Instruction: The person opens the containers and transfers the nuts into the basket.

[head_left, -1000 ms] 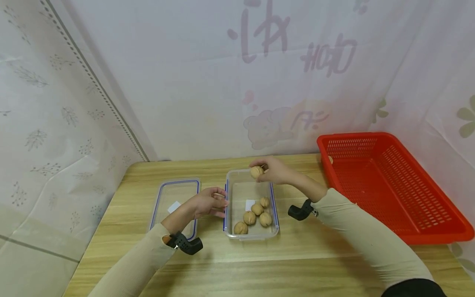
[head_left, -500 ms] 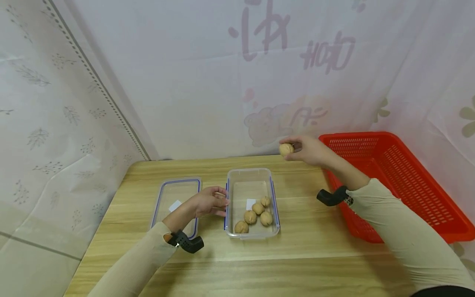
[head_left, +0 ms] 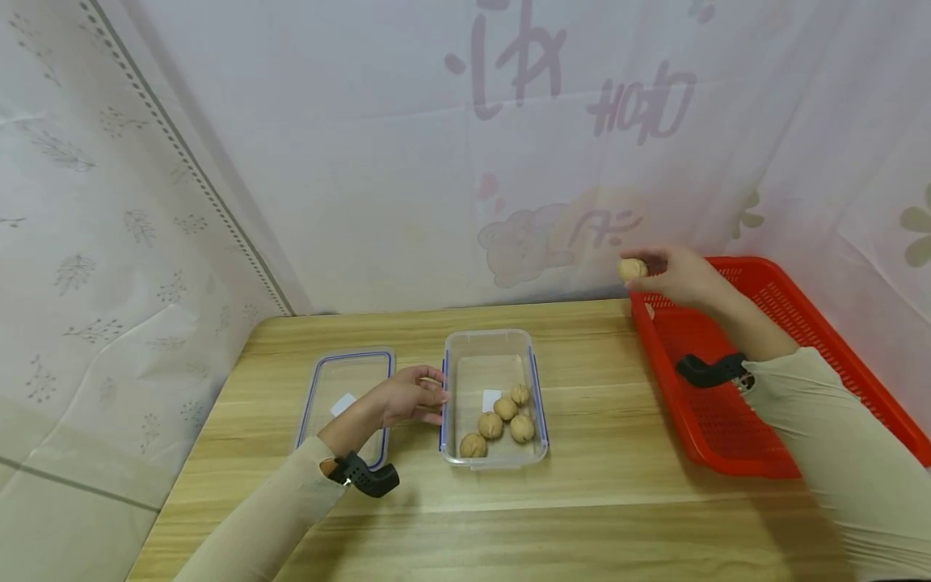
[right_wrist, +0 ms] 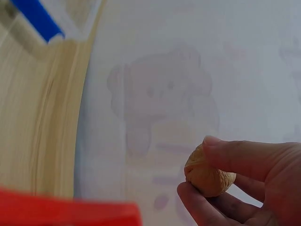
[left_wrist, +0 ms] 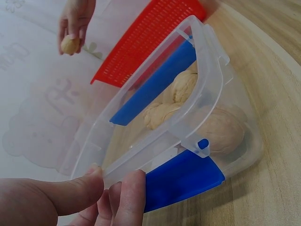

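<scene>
Pinches a walnut (right_wrist: 208, 178) between thumb (right_wrist: 230, 153) and fingers (right_wrist: 203, 205) in the right grip (right_wrist: 249, 176), seen past the edge of the desk (right_wrist: 37, 113). Has behind it a pale cloth (right_wrist: 263, 89) with a faint printed bear (right_wrist: 160, 92). Shows part of a blurred clear container (right_wrist: 81, 22) with a blue strip (right_wrist: 38, 18) near that edge, and a blurred red rim (right_wrist: 70, 212) crossing before it.

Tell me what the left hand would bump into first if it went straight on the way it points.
The clear box, almost at once: the left hand has its fingertips at the box's side, by the blue clip, seemingly touching, though depth is unclear.
</scene>
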Tool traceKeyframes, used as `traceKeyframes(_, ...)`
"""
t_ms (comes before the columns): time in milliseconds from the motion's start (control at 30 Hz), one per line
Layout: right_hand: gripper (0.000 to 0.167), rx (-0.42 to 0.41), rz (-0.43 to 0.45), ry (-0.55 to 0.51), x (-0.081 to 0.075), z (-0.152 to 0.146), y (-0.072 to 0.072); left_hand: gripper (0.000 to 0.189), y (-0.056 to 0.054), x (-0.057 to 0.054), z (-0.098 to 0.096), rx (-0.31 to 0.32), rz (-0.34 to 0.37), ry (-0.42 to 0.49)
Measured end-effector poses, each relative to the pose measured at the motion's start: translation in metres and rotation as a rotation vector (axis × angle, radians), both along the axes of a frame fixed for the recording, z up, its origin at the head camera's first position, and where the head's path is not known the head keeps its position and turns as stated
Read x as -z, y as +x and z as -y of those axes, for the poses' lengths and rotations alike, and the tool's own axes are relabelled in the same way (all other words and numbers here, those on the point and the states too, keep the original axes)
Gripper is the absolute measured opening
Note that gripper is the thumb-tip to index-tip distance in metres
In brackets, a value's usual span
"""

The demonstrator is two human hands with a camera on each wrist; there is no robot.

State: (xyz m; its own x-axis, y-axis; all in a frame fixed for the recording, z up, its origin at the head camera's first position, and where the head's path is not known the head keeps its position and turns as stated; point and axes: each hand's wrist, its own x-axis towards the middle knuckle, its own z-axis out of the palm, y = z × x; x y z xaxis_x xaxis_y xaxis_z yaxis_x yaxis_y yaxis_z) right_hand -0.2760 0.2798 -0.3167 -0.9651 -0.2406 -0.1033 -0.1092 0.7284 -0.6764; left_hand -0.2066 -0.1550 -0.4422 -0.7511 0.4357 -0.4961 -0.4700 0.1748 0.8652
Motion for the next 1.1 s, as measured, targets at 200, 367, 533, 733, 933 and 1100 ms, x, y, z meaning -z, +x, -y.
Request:
traceKeyframes(200,0.055,0.039,-0.019,0.014,0.013,-0.032,-0.011,0.04,0.0,-0.002,0.0,-0.003,0.006,-0.003)
traceKeyframes(367,0.052,0.067,-0.051,0.06,0.028,-0.053,-0.02,0.041,0.0,-0.002,-0.001,-0.01,0.009,0.005)
traceKeyframes(533,0.053,0.103,-0.04,0.115,0.046,-0.07,-0.027,0.041,-0.001,-0.002,-0.001,-0.01,0.008,0.007)
traceKeyframes(733,0.053,0.096,-0.014,0.117,0.073,-0.086,-0.035,0.04,-0.001,-0.003,-0.003,-0.019,0.014,0.01)
traceKeyframes(933,0.055,0.085,-0.01,0.133,0.096,-0.09,-0.043,0.04,-0.002,-0.005,-0.004,-0.031,0.025,0.016)
traceKeyframes(1100,0.054,0.094,0.006,0.165,0.108,-0.09,-0.047,0.04,-0.004,-0.005,-0.005,-0.027,0.028,0.017)
